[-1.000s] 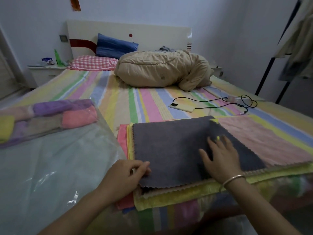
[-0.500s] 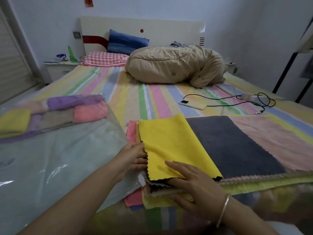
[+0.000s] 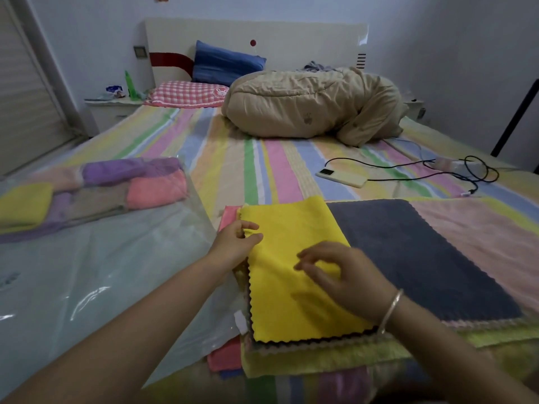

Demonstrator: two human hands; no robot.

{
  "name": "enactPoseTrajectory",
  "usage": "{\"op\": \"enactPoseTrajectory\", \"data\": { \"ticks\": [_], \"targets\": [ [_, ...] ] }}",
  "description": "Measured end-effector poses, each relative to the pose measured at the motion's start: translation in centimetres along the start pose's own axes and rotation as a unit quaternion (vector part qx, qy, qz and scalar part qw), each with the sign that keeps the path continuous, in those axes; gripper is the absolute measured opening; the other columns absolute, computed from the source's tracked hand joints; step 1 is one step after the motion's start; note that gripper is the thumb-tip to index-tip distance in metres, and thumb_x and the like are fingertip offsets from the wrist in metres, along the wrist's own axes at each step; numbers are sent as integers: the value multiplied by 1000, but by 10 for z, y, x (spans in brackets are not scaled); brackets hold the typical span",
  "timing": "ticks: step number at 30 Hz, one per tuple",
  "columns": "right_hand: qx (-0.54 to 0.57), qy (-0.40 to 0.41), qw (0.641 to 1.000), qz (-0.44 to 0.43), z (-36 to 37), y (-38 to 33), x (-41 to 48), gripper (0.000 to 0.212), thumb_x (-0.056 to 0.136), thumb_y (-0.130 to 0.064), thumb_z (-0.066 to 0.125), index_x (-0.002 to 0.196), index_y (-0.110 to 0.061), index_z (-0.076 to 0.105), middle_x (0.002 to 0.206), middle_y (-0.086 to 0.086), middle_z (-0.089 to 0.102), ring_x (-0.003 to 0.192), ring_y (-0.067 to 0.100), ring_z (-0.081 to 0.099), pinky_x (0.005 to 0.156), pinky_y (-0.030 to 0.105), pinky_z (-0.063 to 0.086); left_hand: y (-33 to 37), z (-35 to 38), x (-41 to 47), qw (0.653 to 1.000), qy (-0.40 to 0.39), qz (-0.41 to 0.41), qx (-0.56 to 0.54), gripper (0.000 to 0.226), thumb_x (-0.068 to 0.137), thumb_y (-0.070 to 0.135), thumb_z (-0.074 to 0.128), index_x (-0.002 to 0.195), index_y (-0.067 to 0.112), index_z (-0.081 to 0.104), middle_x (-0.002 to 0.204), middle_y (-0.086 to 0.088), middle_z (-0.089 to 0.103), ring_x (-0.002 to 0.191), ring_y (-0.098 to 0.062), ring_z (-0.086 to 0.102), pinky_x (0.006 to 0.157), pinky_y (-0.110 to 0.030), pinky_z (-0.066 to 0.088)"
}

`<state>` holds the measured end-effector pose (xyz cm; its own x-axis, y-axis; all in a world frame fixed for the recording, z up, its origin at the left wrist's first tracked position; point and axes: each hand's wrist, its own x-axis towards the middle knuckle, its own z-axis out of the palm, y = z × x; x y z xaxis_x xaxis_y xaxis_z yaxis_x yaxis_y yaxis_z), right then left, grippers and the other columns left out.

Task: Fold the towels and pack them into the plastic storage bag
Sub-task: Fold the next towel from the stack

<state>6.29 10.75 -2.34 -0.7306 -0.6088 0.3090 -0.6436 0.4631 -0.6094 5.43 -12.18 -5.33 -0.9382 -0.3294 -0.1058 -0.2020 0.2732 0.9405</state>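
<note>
Clear, glossy plastic makes up the large storage bag (image 3: 96,275) that lies flat on the striped bedsheet (image 3: 233,170), just left of the stack of flat towels (image 3: 320,354). Inside the bag, at its end farthest from the stack's near edge, sit several folded towels pressed close together: a yellow one (image 3: 23,205) at the far left, a purple one (image 3: 128,170) at the back, a salmon-pink one (image 3: 157,191) nearest the stack, and a brownish one (image 3: 96,199) between the yellow and the pink. The rest of the bag holds nothing visible.

On top of the stack lies a square grey towel with a scalloped edge (image 3: 423,258), its left half folded over so that a bright yellow face (image 3: 291,287) shows upward. Below it, pink, pale green and yellow towel edges stick out at the near side, and the bag's edge overlaps the stack's left corner.

The left hand (image 3: 233,246) pinches the left edge of the folded yellow flap between thumb and fingers. The right hand (image 3: 347,275), a thin metal bangle (image 3: 392,310) at its wrist, hangs over the flap with fingers loosely curled and apart, gripping nothing; whether its fingertips touch the cloth cannot be told.
</note>
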Motion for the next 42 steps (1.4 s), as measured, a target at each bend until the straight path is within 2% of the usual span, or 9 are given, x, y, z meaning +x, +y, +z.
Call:
{"op": "enactPoseTrajectory", "data": {
  "ticks": [8, 11, 16, 21, 27, 34, 38, 40, 42],
  "targets": [
    [-180, -23, 978, 99, -17, 80, 142, 37, 94, -32, 54, 131, -28, 51, 132, -4, 55, 123, 19, 46, 97, 34, 43, -1, 1, 42, 999, 15, 12, 27, 21, 96, 21, 58, 115, 20, 67, 122, -12, 59, 64, 3, 49, 54, -11, 39],
    [-243, -109, 956, 122, -10, 98, 177, 47, 93, -44, 53, 137, -29, 45, 127, -6, 58, 121, 18, 43, 94, 35, 42, -13, 3, 49, 1000, 9, 18, 9, 21, 94, 17, 62, 110, 28, 69, 119, 8, 57, 92, -3, 57, 79, -15, 50],
    [-292, -99, 949, 66, -16, 114, 187, 39, 85, -62, 52, 106, -33, 66, 86, -9, 60, 91, 13, 41, 77, 29, 39, -33, 7, 52, 999, 0, 48, 1, 31, 91, 15, 64, 107, 41, 68, 125, 10, 61, 114, -12, 59, 97, -36, 51],
    [-272, -136, 947, 100, -24, 129, 189, 39, 81, -66, 54, 84, -28, 64, 92, 2, 57, 95, 19, 42, 83, 35, 41, -29, 10, 57, 997, 0, 74, 15, 38, 91, 12, 64, 113, 44, 65, 129, 13, 59, 116, -6, 57, 99, -29, 49],
    [-236, -145, 951, 134, -31, 137, 189, 31, 82, -56, 63, 80, -27, 52, 74, -7, 50, 69, 11, 48, 53, 22, 29, -26, 14, 59, 997, -18, 69, 41, 39, 90, 17, 65, 113, 48, 59, 128, 12, 60, 112, -6, 59, 97, -33, 51],
    [-253, -41, 959, 124, -4, 144, 186, 43, 83, -49, 65, 116, -25, 54, 122, 4, 55, 110, 24, 50, 90, 37, 45, -21, 12, 53, 990, 14, 82, 116, 43, 92, 19, 63, 131, 32, 52, 126, 5, 58, 101, -5, 58, 85, -17, 47],
    [-337, -76, 936, 64, 9, 105, 153, 78, 83, -75, 27, 148, -32, 23, 159, 1, 14, 145, 25, 11, 118, 44, 13, -13, 13, 35, 935, 102, 140, 308, 53, 95, 31, 57, 143, 27, 36, 154, 5, 25, 140, -17, 29, 105, -37, 39],
    [-339, -173, 923, 59, 20, 83, 120, 113, 52, -89, -21, 151, -38, 3, 160, -6, -9, 147, 20, -10, 119, 47, -3, 0, 18, 17, 900, 98, 197, 376, 52, 98, 34, 46, 147, 27, 32, 161, 5, 12, 147, -18, 12, 116, -37, 23],
    [-325, -232, 915, 60, 27, 68, 82, 126, 35, -83, -39, 149, -40, -8, 157, -9, -19, 146, 16, -17, 117, 45, -8, 9, 26, -9, 885, 31, 239, 399, 55, 97, 41, 28, 150, 25, 30, 162, 4, 11, 149, -16, 9, 120, -33, 9]
  ]
}}
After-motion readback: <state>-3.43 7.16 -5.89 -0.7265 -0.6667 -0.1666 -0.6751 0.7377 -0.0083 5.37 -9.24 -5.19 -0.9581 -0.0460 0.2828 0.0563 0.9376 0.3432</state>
